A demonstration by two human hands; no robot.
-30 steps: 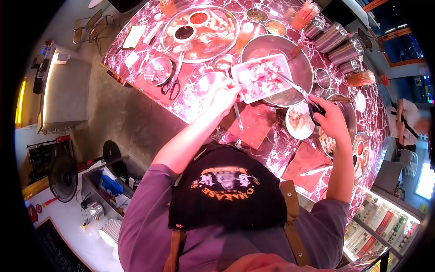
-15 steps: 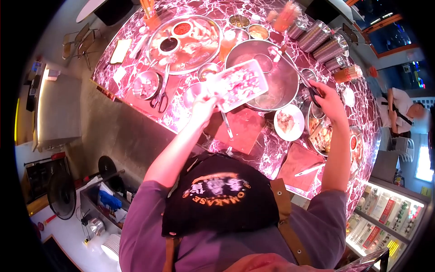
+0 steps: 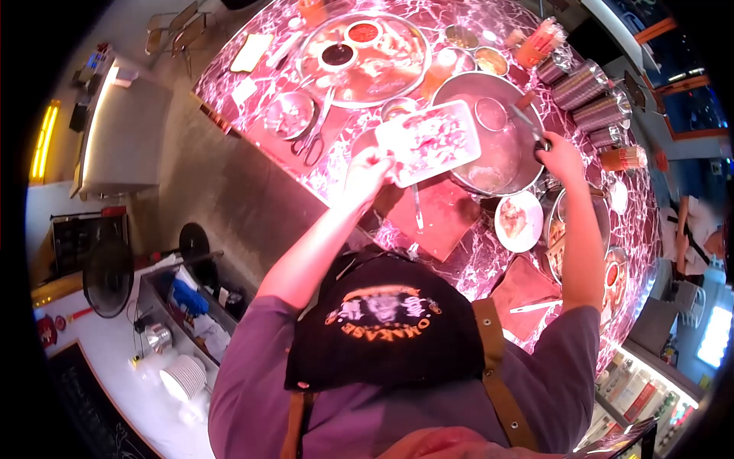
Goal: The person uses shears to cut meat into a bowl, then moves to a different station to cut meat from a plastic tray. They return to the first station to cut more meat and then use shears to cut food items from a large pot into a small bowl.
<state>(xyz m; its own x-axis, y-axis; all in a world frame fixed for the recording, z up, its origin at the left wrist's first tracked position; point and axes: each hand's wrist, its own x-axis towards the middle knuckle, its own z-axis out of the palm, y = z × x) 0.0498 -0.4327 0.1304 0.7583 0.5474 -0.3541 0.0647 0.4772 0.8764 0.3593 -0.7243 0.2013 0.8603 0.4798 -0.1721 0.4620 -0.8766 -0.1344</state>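
Observation:
A white rectangular tray of pale and pinkish food pieces is gripped at its near left corner by my left hand. The tray overlaps the left side of a large metal pot containing cloudy liquid and a round ring-like item. At the pot's right rim, my right hand is closed around the dark handle of metal tongs. Their tips point down over the pot, and I cannot make out anything between them. Near the pot, a white bowl holds a piece of food.
A large round platter carries food and two sauce bowls. Dark-handled scissors lie beside a small bowl. Stacked metal cups stand behind the pot on the right. Another person is at far right.
My view has turned, shifting the table rightward in it. The tongs held a pale piece above the pot's far right rim; now that piece no longer shows at their tips. The tray stays in my left hand.

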